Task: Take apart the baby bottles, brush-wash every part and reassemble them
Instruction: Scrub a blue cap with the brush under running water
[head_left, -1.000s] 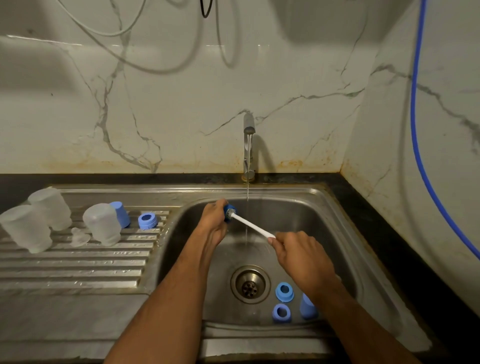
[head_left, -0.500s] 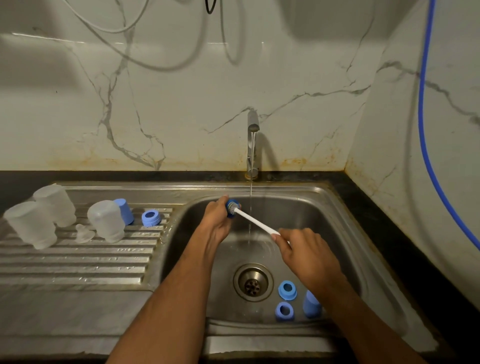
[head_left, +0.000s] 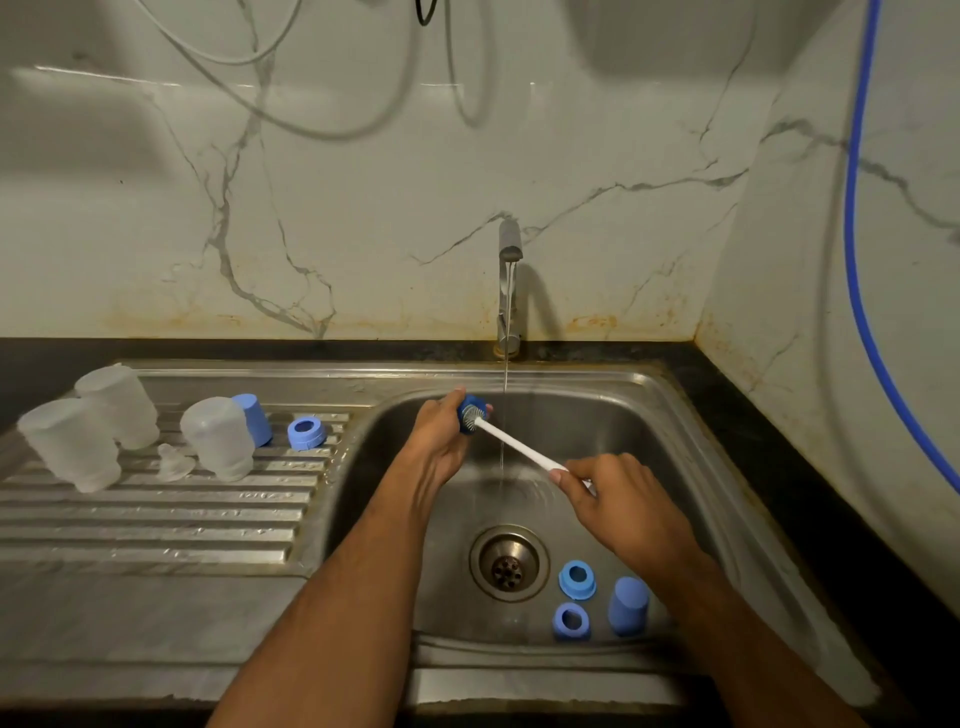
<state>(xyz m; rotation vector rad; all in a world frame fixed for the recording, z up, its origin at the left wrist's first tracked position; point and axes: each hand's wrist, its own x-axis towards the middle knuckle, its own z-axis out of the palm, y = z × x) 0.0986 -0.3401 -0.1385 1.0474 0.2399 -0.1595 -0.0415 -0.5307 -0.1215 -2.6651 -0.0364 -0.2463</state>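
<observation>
At frame centre, over the sink (head_left: 675, 415), the left hand (head_left: 439, 441) gripped a blue ring (head_left: 470, 410) beside the water stream (head_left: 503, 415). The right hand (head_left: 628, 501) pinched the white brush (head_left: 519, 446), its bristles inside the ring. Two rings and a cap (head_left: 628, 605) lay lower right, near the drain (head_left: 509, 564). Bottles (head_left: 218, 436) stood at left.

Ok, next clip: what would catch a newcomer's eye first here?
Centre frame, over the sink basin, the left hand grips a blue bottle part while the right hand works a white brush into it beside the running tap. Frosted bottles stand upended on the drainboard at left.
</observation>
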